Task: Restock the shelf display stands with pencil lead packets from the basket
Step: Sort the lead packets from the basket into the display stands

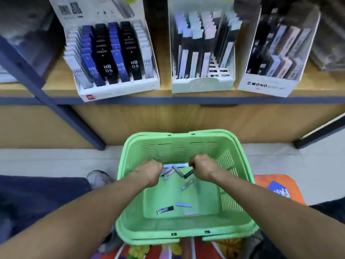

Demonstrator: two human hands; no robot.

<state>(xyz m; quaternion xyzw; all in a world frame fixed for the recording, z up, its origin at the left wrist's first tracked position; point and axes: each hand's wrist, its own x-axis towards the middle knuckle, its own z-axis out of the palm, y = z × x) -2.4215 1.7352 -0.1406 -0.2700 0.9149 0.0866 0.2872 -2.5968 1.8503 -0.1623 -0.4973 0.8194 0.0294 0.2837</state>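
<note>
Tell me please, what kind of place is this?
Most likely a stationery shop, at a product shelf. Three cardboard display stands sit on the wooden shelf: one with HB 0.5 lead packets, one marked MONO. A green basket of loose packets on the floor suggests restocking.

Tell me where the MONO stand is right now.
The MONO stand sits on the wooden shelf at upper right, rightmost of three stands, beside the middle stand and above the green basket.

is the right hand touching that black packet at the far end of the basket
Touching. The head view shows the right hand with fingers curled down onto one end of the black packet in the green basket.
</note>
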